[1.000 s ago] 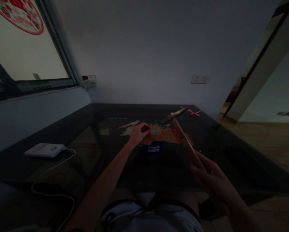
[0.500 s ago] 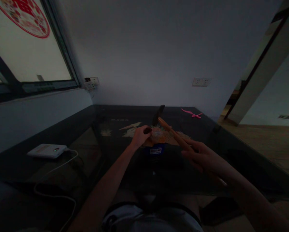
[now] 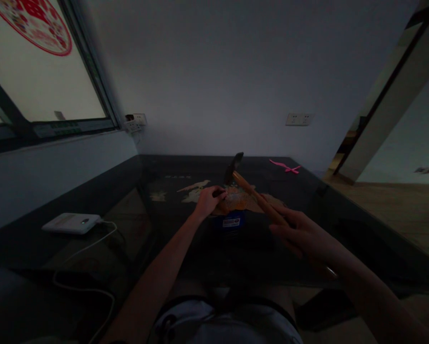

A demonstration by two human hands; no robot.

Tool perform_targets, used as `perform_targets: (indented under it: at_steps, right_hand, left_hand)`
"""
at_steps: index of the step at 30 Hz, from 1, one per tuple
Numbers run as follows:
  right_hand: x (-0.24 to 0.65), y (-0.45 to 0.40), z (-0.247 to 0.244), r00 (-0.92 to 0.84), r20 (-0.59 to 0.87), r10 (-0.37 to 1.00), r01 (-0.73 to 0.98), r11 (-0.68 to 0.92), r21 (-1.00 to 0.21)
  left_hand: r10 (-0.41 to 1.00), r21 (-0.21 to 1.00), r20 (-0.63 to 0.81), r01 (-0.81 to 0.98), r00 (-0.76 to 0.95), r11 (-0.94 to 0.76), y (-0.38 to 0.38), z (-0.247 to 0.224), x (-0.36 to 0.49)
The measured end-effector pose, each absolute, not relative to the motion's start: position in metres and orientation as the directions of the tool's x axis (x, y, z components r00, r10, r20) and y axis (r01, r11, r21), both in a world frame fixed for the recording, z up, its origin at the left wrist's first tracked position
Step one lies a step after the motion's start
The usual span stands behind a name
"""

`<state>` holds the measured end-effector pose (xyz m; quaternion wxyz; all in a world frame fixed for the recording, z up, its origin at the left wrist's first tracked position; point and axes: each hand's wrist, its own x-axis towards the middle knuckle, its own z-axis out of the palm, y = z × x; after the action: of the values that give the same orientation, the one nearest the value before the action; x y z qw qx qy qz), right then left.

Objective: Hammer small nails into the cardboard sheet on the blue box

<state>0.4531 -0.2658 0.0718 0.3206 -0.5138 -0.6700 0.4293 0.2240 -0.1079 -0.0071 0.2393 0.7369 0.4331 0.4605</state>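
My right hand (image 3: 300,234) is wrapped round the wooden handle of a hammer (image 3: 250,190). The hammer's dark head points away from me, raised near a crumpled brown and orange piece (image 3: 238,201) that looks like paper or plastic wrapping. At the left end of that piece, my left hand (image 3: 208,200) is closed in a pinch. What its fingertips hold is too dark and small to make out. Just below the brown piece shows a blue box (image 3: 231,221) with a white label.
A dark glossy table (image 3: 186,253) stands against the wall. On its left lies a white power bank (image 3: 71,223) with a white cable (image 3: 81,289). A pink ribbon-like strip (image 3: 286,167) lies at the back right. Wall sockets (image 3: 299,119) sit above.
The hammer's head has shifted slightly up and to the left. My left hand's fingers have closed a little more at the brown piece, and the view has moved slightly.
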Motion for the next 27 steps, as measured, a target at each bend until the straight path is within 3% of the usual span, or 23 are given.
perform_targets:
  at_steps: [6, 14, 21, 27]
  right_hand:
    - [0.451, -0.265, 0.062, -0.283, -0.096, 0.954, 0.374, 0.017, -0.927]
    - [0.454, -0.274, 0.071, -0.230, -0.052, 0.972, 0.362, 0.036, -0.931]
    - [0.453, -0.273, 0.065, -0.232, -0.044, 0.972, 0.361, 0.044, -0.931]
    - [0.455, -0.264, 0.052, -0.280, -0.049, 0.959, 0.372, 0.061, -0.926]
  left_hand:
    - [0.835, 0.682, 0.515, 0.498, 0.193, -0.536, -0.109, -0.006, 0.224]
    - [0.835, 0.743, 0.500, 0.382, 0.229, -0.550, -0.104, -0.013, 0.223]
    - [0.857, 0.680, 0.465, 0.531, 0.220, -0.505, -0.105, -0.009, 0.220]
    - [0.852, 0.679, 0.470, 0.522, 0.233, -0.517, -0.107, -0.006, 0.222]
